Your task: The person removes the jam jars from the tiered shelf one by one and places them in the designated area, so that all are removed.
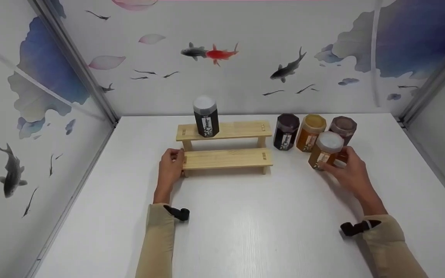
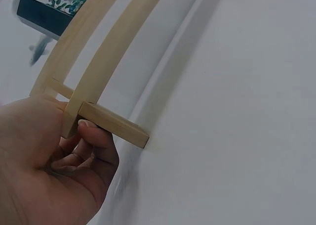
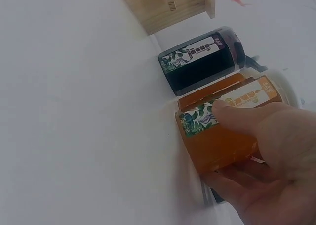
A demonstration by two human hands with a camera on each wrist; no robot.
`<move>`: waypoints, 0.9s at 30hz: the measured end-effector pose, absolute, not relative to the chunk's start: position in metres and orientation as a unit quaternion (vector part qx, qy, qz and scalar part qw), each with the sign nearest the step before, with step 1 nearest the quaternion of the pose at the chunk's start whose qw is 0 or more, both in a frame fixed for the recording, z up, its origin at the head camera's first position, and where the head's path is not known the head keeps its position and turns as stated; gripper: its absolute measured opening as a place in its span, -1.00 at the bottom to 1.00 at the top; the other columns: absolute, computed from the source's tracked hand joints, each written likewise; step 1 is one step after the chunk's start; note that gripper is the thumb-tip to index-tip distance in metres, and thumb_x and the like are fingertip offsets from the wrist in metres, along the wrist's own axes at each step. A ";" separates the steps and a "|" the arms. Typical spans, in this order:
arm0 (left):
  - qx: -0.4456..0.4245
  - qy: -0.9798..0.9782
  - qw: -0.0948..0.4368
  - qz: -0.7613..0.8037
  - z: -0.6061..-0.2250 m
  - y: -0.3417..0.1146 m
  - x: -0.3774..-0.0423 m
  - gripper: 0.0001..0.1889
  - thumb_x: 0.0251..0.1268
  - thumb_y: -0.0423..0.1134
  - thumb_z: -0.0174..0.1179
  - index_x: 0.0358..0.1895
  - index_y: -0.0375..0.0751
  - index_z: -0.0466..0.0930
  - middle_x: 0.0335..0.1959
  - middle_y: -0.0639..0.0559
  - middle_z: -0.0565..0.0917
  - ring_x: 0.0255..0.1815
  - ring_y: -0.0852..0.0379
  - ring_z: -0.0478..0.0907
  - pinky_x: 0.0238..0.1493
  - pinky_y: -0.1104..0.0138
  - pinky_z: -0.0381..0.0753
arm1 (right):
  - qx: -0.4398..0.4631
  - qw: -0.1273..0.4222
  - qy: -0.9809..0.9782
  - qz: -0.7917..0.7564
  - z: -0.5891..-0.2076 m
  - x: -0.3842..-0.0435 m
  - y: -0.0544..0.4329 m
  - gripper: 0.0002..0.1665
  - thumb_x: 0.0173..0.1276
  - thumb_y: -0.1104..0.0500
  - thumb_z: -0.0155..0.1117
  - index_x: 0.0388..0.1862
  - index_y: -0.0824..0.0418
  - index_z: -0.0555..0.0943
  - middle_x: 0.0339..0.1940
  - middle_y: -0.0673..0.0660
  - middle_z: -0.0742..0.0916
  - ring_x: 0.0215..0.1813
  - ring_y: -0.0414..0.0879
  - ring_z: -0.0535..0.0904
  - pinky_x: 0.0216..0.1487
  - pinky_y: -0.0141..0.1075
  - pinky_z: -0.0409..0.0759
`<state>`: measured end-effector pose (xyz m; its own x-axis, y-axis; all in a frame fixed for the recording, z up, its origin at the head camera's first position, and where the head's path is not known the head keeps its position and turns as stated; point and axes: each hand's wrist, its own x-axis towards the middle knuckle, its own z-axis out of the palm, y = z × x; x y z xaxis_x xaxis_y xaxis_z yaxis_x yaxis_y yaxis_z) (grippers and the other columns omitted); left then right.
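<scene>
A two-step wooden rack [image 1: 228, 159] stands on the table. My left hand [image 1: 170, 168] grips the left end of its lower step. In the left wrist view, curled fingers [image 2: 96, 141] lie against the rack's end, by a leg [image 2: 116, 122]. A black jar with a white lid [image 1: 206, 117] stands on the left part of the upper step. At the right, my right hand [image 1: 348, 170] holds an amber jar with a white lid [image 1: 325, 151], thumb across its label in the right wrist view. Whether this jar's base touches the table, I cannot tell.
Right of the rack stand a dark purple jar [image 1: 286, 131], an orange-yellow jar [image 1: 310, 133] and a reddish-brown jar [image 1: 344, 126], partly hidden by the held jar. White walls with painted fish enclose the table [image 1: 230, 224] at the back and sides.
</scene>
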<state>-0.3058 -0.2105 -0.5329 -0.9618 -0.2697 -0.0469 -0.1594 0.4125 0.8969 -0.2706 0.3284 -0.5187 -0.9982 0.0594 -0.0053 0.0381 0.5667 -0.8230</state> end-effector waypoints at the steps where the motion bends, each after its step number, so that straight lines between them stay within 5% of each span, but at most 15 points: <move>1: 0.129 -0.839 0.051 -0.527 -0.533 -0.210 -0.306 -0.58 0.73 0.07 0.04 0.26 -0.19 0.58 0.07 -0.15 0.69 -0.12 0.06 0.61 -0.25 0.32 0.60 | -0.028 0.011 -0.885 0.465 -0.518 -0.271 0.328 0.14 0.43 -0.12 0.57 0.67 0.34 0.14 0.62 0.46 0.42 0.62 0.40 0.37 0.54 0.26 0.45; 9: 0.131 -0.842 0.053 -0.521 -0.532 -0.211 -0.306 -0.56 0.73 0.08 0.03 0.26 -0.21 0.58 0.09 -0.16 0.69 -0.08 0.04 0.61 -0.19 0.30 0.60 | -0.012 0.007 -0.891 0.454 -0.507 -0.269 0.328 0.23 0.40 -0.24 0.56 0.70 0.35 0.11 0.63 0.48 0.40 0.63 0.44 0.34 0.53 0.30 0.44; 14: 0.121 -0.844 0.061 -0.519 -0.532 -0.212 -0.307 -0.55 0.72 0.08 0.04 0.26 -0.23 0.59 0.09 -0.17 0.70 -0.05 0.03 0.62 -0.15 0.30 0.60 | -0.001 0.131 -0.888 0.442 -0.484 -0.264 0.321 0.09 0.42 -0.20 0.55 0.65 0.31 0.25 0.53 0.42 0.53 0.55 0.35 0.45 0.46 0.30 0.51; 21: 0.117 -0.841 0.059 -0.526 -0.531 -0.211 -0.307 -0.56 0.72 0.09 0.05 0.23 -0.22 0.60 0.06 -0.16 0.69 -0.12 0.06 0.62 -0.23 0.32 0.61 | 0.034 0.332 -0.828 0.450 -0.453 -0.260 0.281 -0.46 0.53 0.14 0.46 0.41 0.22 0.58 0.33 0.16 0.72 0.41 -0.01 0.63 0.48 -0.24 0.58; 27: 0.124 -0.841 0.049 -0.525 -0.531 -0.210 -0.305 -0.56 0.73 0.10 0.03 0.24 -0.21 0.59 0.06 -0.15 0.70 -0.13 0.07 0.62 -0.22 0.31 0.61 | 0.132 0.342 -0.807 0.464 -0.451 -0.274 0.227 -0.56 0.55 0.22 0.41 0.33 0.28 0.63 0.24 0.16 0.76 0.29 0.01 0.70 0.32 -0.48 0.58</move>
<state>-0.3047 -0.2097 -0.5306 -0.9646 -0.2593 -0.0476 -0.1565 0.4181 0.8948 -0.2739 0.2266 -0.4513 -0.7311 0.1039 0.6743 -0.5306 0.5348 -0.6577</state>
